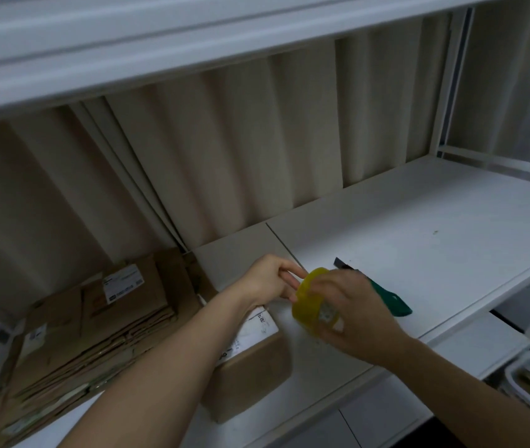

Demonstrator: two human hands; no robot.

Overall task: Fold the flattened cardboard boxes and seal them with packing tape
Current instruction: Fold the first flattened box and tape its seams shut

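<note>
While a folded cardboard box (250, 367) sits on the white shelf (418, 247), a person holds a yellow roll of tape (313, 302) just above it, the right hand (354, 313) curled around the roll and the left hand (270, 279) pinching at its edge. A stack of flattened boxes (89, 334) lies to the left; a green-handled cutter (386, 295) rests behind the right hand.

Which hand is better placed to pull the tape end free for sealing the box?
Left. The right hand already grips the tape roll, while the left hand's fingertips are at the roll's rim, probably ready to peel.
</note>
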